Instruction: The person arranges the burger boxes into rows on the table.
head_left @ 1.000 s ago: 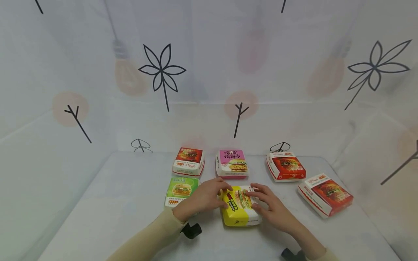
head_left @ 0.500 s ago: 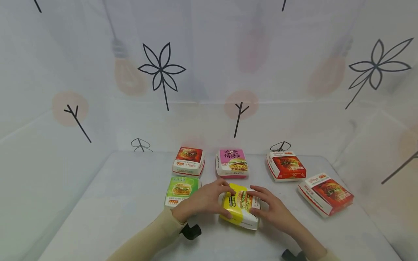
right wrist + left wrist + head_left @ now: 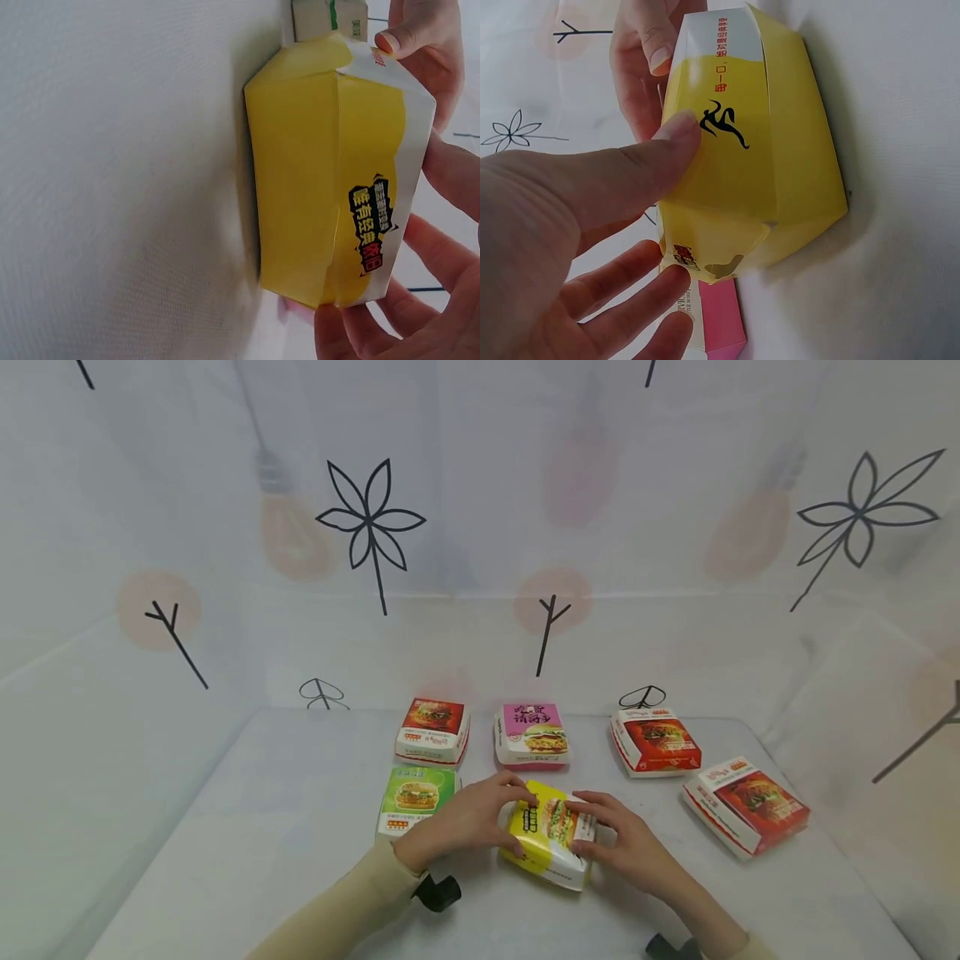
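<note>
We log green box front-left of pink box; left hand grips yellow box, directly in front of pink box; it sits askew, squarer a second ago, so we read both hands as turning it; right hand grips its other side

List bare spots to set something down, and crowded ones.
Widest: tabletop left of the green box. Smaller: front right, between right forearm and front red box; narrow gap between pink box and rear-right red box. Crowded: yellow box, with left grip and right grip on it.
</note>
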### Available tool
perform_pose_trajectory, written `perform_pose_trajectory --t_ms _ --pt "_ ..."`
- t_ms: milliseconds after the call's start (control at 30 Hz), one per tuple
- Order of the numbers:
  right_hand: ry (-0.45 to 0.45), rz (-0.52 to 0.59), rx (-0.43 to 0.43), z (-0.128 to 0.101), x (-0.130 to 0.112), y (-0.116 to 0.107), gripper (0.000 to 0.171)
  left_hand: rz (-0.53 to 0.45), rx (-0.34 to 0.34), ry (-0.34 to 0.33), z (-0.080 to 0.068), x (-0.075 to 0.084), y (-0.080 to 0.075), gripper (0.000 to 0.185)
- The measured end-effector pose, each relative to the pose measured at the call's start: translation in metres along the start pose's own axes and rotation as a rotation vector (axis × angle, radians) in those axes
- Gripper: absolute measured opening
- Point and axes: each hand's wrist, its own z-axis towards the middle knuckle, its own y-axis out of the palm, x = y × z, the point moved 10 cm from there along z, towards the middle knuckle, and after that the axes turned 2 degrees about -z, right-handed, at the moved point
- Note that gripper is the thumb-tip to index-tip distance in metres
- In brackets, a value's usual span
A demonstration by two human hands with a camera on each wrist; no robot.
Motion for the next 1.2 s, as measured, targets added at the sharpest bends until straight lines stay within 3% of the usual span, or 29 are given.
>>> perform_pose_trajectory --t_ms 167,400,533,733,967,1200 --pt "-0.012 -0.01 -0.004 0.0 -0.001 -0.002 0.053 -0.022 0.02 0.006 -0.002 -0.001 -0.003 0.055" --pt "-0.006 -0.012 0.002 -0.001 0.001 -0.009 0.036 -0.037 0.089 -0.079 -0.004 -0.011 -0.01 0.044" --pt "0.017 0.008 -0.012 -0.002 0.005 -0.008 0.032 -0.047 0.121 -0.09 -0.004 -0.013 -0.014 0.039" --pt "0.05 0.011 -0.012 -0.002 0.009 -0.007 0.042 -0.059 0.128 -0.078 -0.005 -0.012 -0.014 0.036" --pt "0.066 0.082 -0.042 -0.002 0.011 0.0 0.065 -0.035 0.094 -0.109 -0.004 -0.014 -0.009 0.041" --pt "0.048 0.06 -0.076 -0.004 0.006 0.007 0.071 -0.012 0.055 -0.063 -0.003 -0.011 -0.004 0.054"
